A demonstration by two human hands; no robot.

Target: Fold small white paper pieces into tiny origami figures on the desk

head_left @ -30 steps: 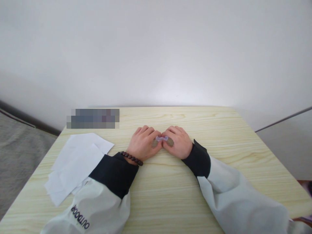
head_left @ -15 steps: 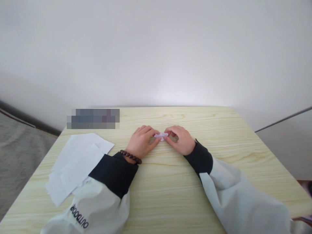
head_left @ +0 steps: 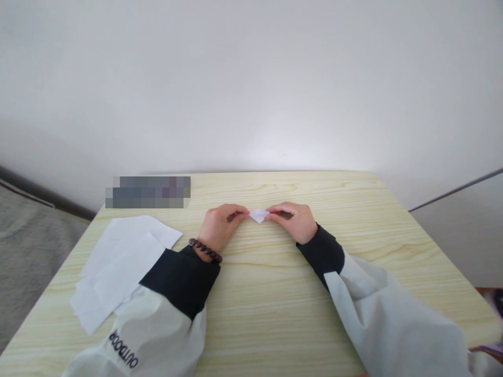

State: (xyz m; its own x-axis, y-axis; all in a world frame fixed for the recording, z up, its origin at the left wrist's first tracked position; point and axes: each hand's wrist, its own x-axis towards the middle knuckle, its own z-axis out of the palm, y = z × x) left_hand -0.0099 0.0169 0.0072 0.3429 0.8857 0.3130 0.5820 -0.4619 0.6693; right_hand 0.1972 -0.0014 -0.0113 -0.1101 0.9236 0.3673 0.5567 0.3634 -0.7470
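Note:
A small folded piece of white paper (head_left: pixel 259 215) is stretched between my two hands, just above or on the tabletop; I cannot tell which. It looks like a diamond with its point toward me. My left hand (head_left: pixel 222 225) pinches its left corner between thumb and fingers, and a dark beaded bracelet circles that wrist. From the other side, my right hand (head_left: pixel 294 220) pinches the right corner. The fingertips hide both corners of the paper.
Several loose white sheets (head_left: pixel 121 262) lie overlapping on the wooden table (head_left: pixel 267 314), left of my left sleeve. A blurred-out object (head_left: pixel 149 192) is at the far left corner. A white wall (head_left: pixel 275 94) rises behind the table's back edge.
The paper has gone from a crumpled-looking, narrow shape to a flatter diamond. My left hand has turned and shifted slightly left, its fingers now at the paper's corner.

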